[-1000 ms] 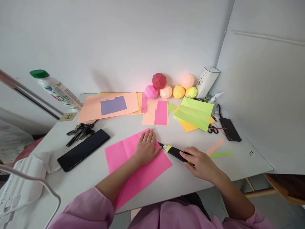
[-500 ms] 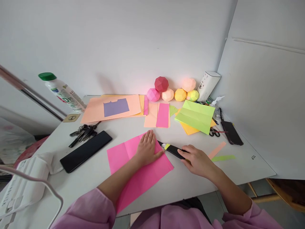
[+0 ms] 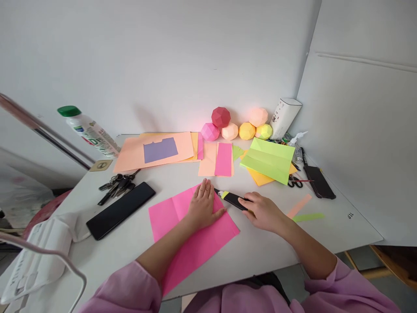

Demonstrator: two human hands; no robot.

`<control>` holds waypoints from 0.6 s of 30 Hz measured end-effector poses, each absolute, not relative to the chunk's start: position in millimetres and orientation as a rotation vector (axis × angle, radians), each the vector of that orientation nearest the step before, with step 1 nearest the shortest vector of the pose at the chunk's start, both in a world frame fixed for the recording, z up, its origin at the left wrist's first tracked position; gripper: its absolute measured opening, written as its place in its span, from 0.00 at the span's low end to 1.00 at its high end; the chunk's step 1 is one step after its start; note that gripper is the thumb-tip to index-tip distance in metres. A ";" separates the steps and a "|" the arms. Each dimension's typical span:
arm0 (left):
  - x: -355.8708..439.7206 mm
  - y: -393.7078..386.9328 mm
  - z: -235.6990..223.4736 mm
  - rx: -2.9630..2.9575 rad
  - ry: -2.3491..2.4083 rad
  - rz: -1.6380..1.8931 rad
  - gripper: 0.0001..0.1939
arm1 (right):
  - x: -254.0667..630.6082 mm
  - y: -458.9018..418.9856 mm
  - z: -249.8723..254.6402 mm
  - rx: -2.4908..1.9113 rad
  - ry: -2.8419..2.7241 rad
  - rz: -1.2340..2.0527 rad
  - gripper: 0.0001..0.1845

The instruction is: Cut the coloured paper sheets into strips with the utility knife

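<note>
A creased pink sheet of paper [image 3: 198, 248] lies at an angle on the white table. My left hand [image 3: 203, 206] presses flat on its upper part, fingers stretched out and the thumb toward the right edge. In my right hand [image 3: 262, 211] is a black and yellow utility knife [image 3: 232, 198], the fingers wrapped round its handle. The knife's dark blade points left, at the sheet's upper right edge beside my left fingers. Whether the blade touches the paper I cannot make out.
Behind are paper polyhedron balls [image 3: 220, 117], peach sheets [image 3: 130, 154] and folded green paper [image 3: 272, 158]. Scissors [image 3: 295, 181] and a dark phone-shaped object [image 3: 321, 182] lie right, near thin paper strips [image 3: 308, 217]. Keys [image 3: 119, 186], a black phone [image 3: 120, 211] and a bottle [image 3: 93, 132] are left.
My right hand has moved the knife a little up and left along the sheet's edge. My left hand stays flat on the paper. The whole view has shifted slightly.
</note>
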State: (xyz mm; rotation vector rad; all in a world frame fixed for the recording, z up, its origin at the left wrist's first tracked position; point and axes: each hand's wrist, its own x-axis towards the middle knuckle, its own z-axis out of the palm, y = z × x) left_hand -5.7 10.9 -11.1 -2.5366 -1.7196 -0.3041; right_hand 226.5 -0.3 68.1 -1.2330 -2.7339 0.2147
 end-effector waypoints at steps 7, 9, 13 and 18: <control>-5.8 10.8 -10.2 -2.544 -1.710 -0.279 0.46 | 222.3 5.5 67.4 -1.269 -2.742 0.218 0.20; -5.7 10.9 -9.5 -2.541 -1.714 -0.279 0.46 | 220.8 7.3 66.5 -1.274 -2.743 0.209 0.20; -5.1 10.4 -7.9 -2.529 -1.714 -0.263 0.46 | 216.6 13.2 65.4 -1.308 -2.737 0.203 0.20; -4.9 10.2 -8.3 -2.515 -1.707 -0.270 0.46 | 211.8 18.8 64.3 -1.295 -2.745 0.205 0.20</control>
